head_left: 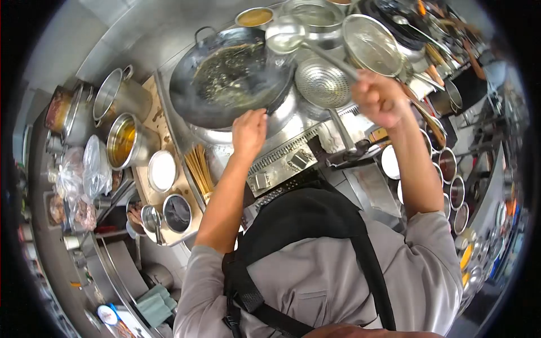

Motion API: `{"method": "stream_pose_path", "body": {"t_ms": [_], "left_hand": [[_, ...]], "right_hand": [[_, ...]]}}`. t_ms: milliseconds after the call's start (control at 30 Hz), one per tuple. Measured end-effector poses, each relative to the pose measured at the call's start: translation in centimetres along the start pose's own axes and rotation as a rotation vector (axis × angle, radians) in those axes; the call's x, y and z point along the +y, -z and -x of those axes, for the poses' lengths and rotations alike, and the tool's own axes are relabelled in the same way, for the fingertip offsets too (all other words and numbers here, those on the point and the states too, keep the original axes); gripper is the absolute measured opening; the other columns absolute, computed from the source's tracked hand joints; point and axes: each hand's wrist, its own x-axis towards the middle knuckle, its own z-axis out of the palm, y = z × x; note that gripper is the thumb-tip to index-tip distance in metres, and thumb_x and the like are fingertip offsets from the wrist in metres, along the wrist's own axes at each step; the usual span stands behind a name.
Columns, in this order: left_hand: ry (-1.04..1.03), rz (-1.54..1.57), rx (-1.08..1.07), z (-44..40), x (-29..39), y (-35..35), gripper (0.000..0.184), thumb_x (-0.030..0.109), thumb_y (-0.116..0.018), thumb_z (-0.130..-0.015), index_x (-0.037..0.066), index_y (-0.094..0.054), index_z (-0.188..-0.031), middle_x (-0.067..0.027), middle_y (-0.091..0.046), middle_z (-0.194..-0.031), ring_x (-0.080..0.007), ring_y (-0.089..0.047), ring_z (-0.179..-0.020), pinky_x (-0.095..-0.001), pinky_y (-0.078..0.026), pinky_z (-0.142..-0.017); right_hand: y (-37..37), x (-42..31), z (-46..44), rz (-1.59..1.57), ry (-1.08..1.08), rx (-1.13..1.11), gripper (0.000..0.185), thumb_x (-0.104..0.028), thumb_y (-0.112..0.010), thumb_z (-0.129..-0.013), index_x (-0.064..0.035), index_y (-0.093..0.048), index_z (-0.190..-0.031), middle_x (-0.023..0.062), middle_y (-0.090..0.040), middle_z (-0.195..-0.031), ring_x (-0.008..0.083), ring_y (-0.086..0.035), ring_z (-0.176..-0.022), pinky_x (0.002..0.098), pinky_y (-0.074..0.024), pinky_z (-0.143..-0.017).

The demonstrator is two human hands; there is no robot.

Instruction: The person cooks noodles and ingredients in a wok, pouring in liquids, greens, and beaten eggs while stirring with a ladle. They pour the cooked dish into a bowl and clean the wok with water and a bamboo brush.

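Note:
A large black wok [197,110] sits on the stove, with a thin layer of dark, bubbling liquid in it and steam rising. My left hand [251,132] is closed on the wok's near edge, by its dark handle; the exact grip is partly hidden. My right hand [380,101] is wrapped around the long handle of a metal ladle [285,35]. The ladle's bowl is above the wok's far right rim, and something clear and blurred shows just beneath it. Below the ladle's handle, a perforated skimmer [323,83] rests to the right of the wok.
A mesh strainer [372,45] and a metal pot [313,14] stand at the back, beside a bowl of yellowish liquid [255,17]. On the left are a pot with amber liquid [128,141], a white bowl [162,170] and bamboo sticks [199,169]. Several seasoning containers [447,163] line the right.

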Motion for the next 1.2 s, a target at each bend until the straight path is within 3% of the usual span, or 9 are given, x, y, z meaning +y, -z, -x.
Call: {"method": "stream_pose_path", "body": {"t_ms": [367,500,667,800,867,933,1067,1133,1200], "left_hand": [[-0.084,0.001,0.164,0.2,0.2,-0.4,0.015,0.015,-0.06,-0.088,0.005,-0.068,-0.095,-0.0128,-0.067,-0.086,-0.0321,-0.063,-0.079,-0.0413,-0.049,-0.074],[-0.073,-0.022,0.191,0.1,0.3,-1.0,0.014,0.014,-0.06,-0.088,0.004,-0.068,-0.095,-0.0123,-0.066,-0.085,-0.0311,-0.063,-0.079,-0.0396,-0.049,-0.073],[-0.01,-0.12,0.119,0.3,0.6,-0.8,0.013,0.013,-0.06,-0.091,0.004,-0.068,-0.097,-0.0113,-0.065,-0.084,-0.0275,-0.063,-0.078,-0.0347,-0.049,-0.073],[-0.047,-0.121,0.114,0.0,0.9,-0.2,0.011,0.012,-0.062,-0.088,0.007,-0.068,-0.096,-0.0117,-0.062,-0.079,-0.0293,-0.061,-0.076,-0.0373,-0.048,-0.071],[-0.055,-0.131,0.132,0.0,1.1,-0.2,0.011,0.011,-0.063,-0.087,0.006,-0.068,-0.095,-0.0114,-0.062,-0.079,-0.0307,-0.061,-0.077,-0.0386,-0.048,-0.072],[-0.037,-0.127,0.156,0.3,0.9,-0.3,0.011,0.011,-0.064,-0.086,0.007,-0.068,-0.095,-0.0106,-0.062,-0.079,-0.0303,-0.061,-0.077,-0.039,-0.048,-0.072],[-0.1,-0.083,0.207,0.1,0.6,-0.8,0.01,0.011,-0.065,-0.083,0.007,-0.068,-0.092,-0.0097,-0.061,-0.076,-0.0291,-0.059,-0.072,-0.0386,-0.046,-0.068],[-0.087,-0.104,0.235,0.1,0.6,-1.0,0.01,0.011,-0.066,-0.083,0.007,-0.068,-0.091,-0.0091,-0.06,-0.074,-0.0283,-0.058,-0.069,-0.039,-0.044,-0.066],[-0.115,-0.075,0.277,0.2,0.3,-1.5,0.009,0.011,-0.066,-0.083,0.008,-0.069,-0.09,-0.0083,-0.059,-0.072,-0.0277,-0.057,-0.067,-0.0397,-0.043,-0.064]], "right_hand": [[16.2,19.4,9.4,1.582,0.329,0.72,0.055,-0.013,-0.064,-0.085,-0.0109,-0.047,-0.137,0.0102,-0.061,-0.079,0.0143,-0.061,-0.072,0.0335,-0.0493,-0.066],[22.7,21.5,7.1,0.439,0.046,0.562,0.034,-0.032,-0.049,-0.099,-0.0072,-0.062,-0.118,-0.0002,-0.06,-0.087,0.0103,-0.057,-0.078,0.0324,-0.0492,-0.069],[34.6,25.5,-2.4,1.949,-0.2,0.268,0.036,-0.024,-0.047,-0.091,-0.0041,-0.063,-0.117,0.023,-0.063,-0.105,0.0387,-0.059,-0.103,0.047,-0.047,-0.086],[45.2,31.4,-6.8,1.946,-0.107,0.232,0.038,-0.043,-0.052,-0.09,-0.0125,-0.071,-0.102,0.0135,-0.07,-0.102,0.0326,-0.065,-0.098,0.0421,-0.0505,-0.086],[43.1,29.3,-5.5,2.051,-0.2,0.036,0.038,-0.042,-0.058,-0.09,-0.0124,-0.062,-0.113,0.0144,-0.068,-0.1,0.0311,-0.064,-0.097,0.0386,-0.0521,-0.083],[36.9,25.7,-1.2,1.3,-0.292,0.621,0.033,-0.042,-0.053,-0.094,-0.0131,-0.06,-0.108,0.0128,-0.067,-0.087,0.0317,-0.065,-0.081,0.0425,-0.0531,-0.072],[20.7,18.5,7.9,-0.021,-0.311,0.401,0.036,-0.044,-0.052,-0.096,-0.0095,-0.055,-0.106,0.012,-0.061,-0.072,0.0266,-0.062,-0.067,0.0378,-0.0505,-0.059],[17.3,18.5,9.1,1.324,0.006,0.614,0.025,-0.012,-0.064,-0.087,-0.0066,-0.052,-0.109,0.0047,-0.053,-0.064,0.0177,-0.054,-0.049,0.0312,-0.0426,-0.041],[14.0,16.2,9.0,0.976,-0.031,0.6,0.034,-0.011,-0.057,-0.088,-0.0059,-0.049,-0.121,0.001,-0.048,-0.058,0.0116,-0.049,-0.043,0.0256,-0.0359,-0.037]]}}
